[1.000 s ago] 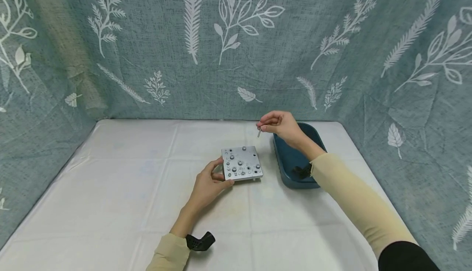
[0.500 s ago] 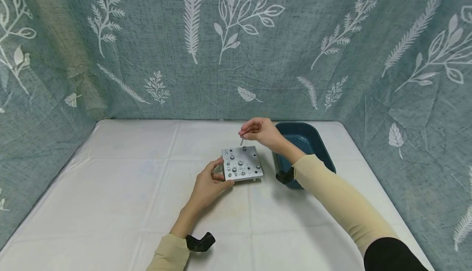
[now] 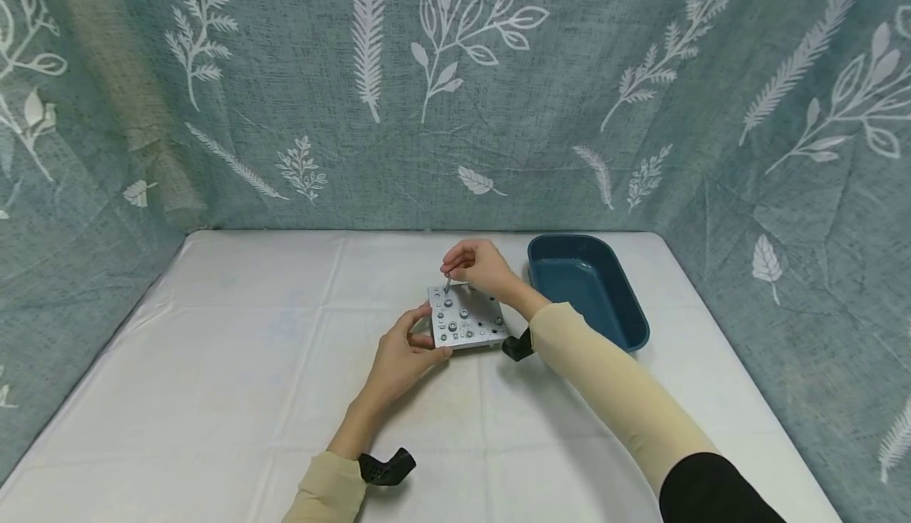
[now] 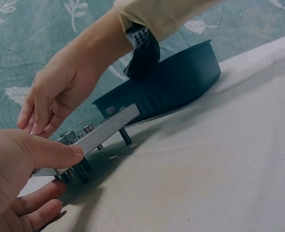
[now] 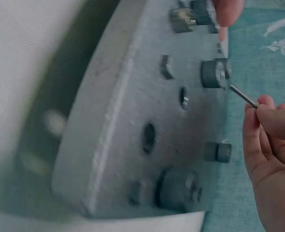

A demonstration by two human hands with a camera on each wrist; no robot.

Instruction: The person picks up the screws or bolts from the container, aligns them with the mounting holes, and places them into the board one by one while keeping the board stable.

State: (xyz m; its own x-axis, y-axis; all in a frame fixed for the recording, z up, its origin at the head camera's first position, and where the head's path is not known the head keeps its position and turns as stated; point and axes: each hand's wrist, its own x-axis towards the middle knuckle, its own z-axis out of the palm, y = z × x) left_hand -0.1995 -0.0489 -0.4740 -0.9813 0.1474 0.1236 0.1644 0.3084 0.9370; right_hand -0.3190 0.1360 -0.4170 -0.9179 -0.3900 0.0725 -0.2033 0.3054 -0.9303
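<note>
My left hand (image 3: 400, 358) grips a thick silver metal plate (image 3: 461, 299) by its left edge, thumb on top and fingers underneath. Several socket-head screws (image 5: 178, 191) stand in the plate among open holes, and some shanks (image 4: 126, 136) poke out below it. The left wrist view shows the plate tilted and raised off the white cloth. Over the plate's far left corner, my right hand (image 3: 489, 267) pinches a thin metal rod (image 5: 244, 95) between thumb and fingers. The rod points down, its tip right by a screw in the head view.
A dark blue plastic tub (image 3: 636, 333) stands right of the plate, near the table's back edge. White cloth (image 3: 235, 396) covers the table. A green-grey curtain (image 3: 306, 72) with leaf prints hangs behind and at both sides.
My right hand has moved left from above the tub to the plate's far left corner, lowering the rod to it. The left hand and the plate have stayed in place.
</note>
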